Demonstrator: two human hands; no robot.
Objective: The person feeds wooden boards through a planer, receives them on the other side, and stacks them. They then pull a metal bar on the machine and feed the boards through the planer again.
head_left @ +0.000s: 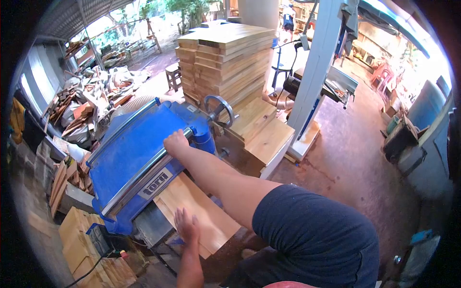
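Observation:
My left hand [187,225] lies on a pale wooden board [197,201], its fingers stretched out and spread at the board's left edge. The board's far end runs under the front of a blue thickness planer [139,129]; its near end sticks out towards me. My right hand [176,143] is closed over the right part of the chrome bar [146,168] along the planer's top front edge. A flat metal bed [152,224] shows left of the board. A metal handwheel [220,110] stands at the planer's right end.
Behind the planer rises a tall stack of boards [230,57], with lower boards [264,134] beside a white post [319,62]. More wood blocks [77,240] and a black cable [91,269] lie at lower left. Scrap wood and bags [91,101] are heaped behind. A person [288,21] stands far off.

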